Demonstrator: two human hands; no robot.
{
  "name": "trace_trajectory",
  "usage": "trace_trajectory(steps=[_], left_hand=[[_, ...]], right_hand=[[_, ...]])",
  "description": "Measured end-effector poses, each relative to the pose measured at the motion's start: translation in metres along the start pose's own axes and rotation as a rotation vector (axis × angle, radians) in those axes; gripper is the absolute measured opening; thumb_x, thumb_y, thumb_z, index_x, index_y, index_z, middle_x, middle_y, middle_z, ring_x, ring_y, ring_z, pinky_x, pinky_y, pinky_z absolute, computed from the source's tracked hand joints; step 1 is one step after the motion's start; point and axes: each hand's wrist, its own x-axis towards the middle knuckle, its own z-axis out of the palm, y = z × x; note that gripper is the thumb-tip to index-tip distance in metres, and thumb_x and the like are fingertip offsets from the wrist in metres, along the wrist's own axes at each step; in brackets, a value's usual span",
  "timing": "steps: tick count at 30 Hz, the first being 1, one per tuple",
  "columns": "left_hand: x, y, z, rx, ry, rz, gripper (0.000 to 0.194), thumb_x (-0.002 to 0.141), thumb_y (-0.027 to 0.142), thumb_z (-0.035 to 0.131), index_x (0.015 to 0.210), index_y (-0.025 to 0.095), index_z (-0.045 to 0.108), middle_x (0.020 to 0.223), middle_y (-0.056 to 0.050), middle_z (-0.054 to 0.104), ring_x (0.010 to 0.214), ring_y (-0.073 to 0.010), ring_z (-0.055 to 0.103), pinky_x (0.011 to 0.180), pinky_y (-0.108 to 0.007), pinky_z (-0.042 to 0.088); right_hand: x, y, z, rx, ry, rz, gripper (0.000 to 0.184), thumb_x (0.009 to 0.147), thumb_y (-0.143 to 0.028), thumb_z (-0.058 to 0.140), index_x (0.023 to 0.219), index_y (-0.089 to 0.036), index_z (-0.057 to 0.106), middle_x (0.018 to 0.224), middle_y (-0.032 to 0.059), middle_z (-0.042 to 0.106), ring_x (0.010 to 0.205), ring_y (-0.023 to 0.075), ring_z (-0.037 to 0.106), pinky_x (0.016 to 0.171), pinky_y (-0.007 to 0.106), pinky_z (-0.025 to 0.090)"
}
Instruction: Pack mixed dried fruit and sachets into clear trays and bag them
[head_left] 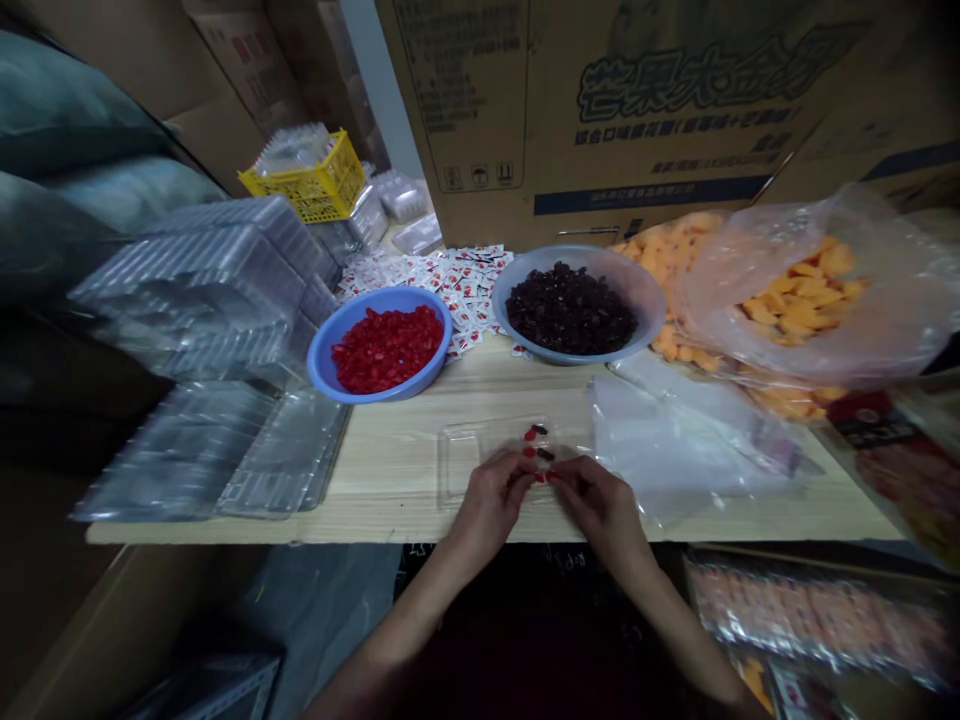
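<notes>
A clear plastic tray (pixel 459 462) lies near the table's front edge. Several small red and dark dried-fruit pieces (pixel 529 452) sit in its middle part. My left hand (pixel 496 492) reaches over the tray, its thumb and forefinger pinched on a red dried-fruit piece (pixel 538 477). Opposite it, my right hand (pixel 598 498) also pinches a red piece (pixel 551 476), its fingertips almost meeting the left ones. Behind the tray stand a blue bowl (pixel 321 372) of red dried fruit (pixel 388 350) and a pale bowl (pixel 651 312) of dark dried fruit (pixel 570 308).
Stacked clear trays (pixel 225 270) rise at the left, before a yellow basket (pixel 330 185). Small printed sachets (pixel 472 285) are spread behind the bowls. Clear bags (pixel 675 430) and a plastic bag (pixel 892 290) of orange pieces lie right. A large carton (pixel 480 120) stands behind.
</notes>
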Motion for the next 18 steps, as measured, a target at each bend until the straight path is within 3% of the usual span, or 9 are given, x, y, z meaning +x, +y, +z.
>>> trace_trajectory(steps=[3,7,14,18], left_hand=[[-0.001,-0.003,0.002,0.236,0.044,0.112,0.014,0.094,0.014,0.055,0.093,0.02,0.067,0.093,-0.005,0.07,0.091,-0.0208,0.062,0.083,-0.035,0.05],[-0.001,-0.004,0.004,0.461,0.034,0.199,0.017,0.096,0.015,0.051,0.092,0.02,0.067,0.093,-0.007,0.067,0.094,-0.0243,0.055,0.084,-0.04,0.049],[0.004,-0.003,-0.001,0.558,0.005,0.183,0.022,0.097,0.02,0.05,0.088,0.02,0.07,0.095,-0.009,0.062,0.094,-0.0246,0.052,0.08,-0.041,0.048],[-0.003,-0.002,-0.006,0.565,-0.019,0.195,0.025,0.098,0.016,0.047,0.11,0.022,0.069,0.102,-0.009,0.064,0.097,-0.0243,0.053,0.084,-0.042,0.047]], right_hand=[[0.001,0.001,-0.001,-0.163,-0.011,-0.026,0.014,0.096,-0.03,0.058,0.089,-0.021,0.066,0.079,0.0034,0.066,0.071,0.0192,0.061,0.066,0.031,0.049],[0.005,-0.001,0.001,-0.211,-0.06,-0.126,0.015,0.098,-0.023,0.053,0.089,-0.022,0.065,0.088,0.0058,0.066,0.083,0.0219,0.063,0.075,0.035,0.051],[0.011,0.008,0.012,-0.316,-0.062,-0.242,0.023,0.099,-0.02,0.05,0.093,-0.022,0.073,0.092,0.0085,0.06,0.087,0.0229,0.059,0.075,0.037,0.053],[0.013,0.004,0.012,-0.368,-0.085,-0.238,0.027,0.101,-0.021,0.048,0.093,-0.019,0.074,0.088,0.0082,0.056,0.084,0.0222,0.057,0.073,0.036,0.051]])
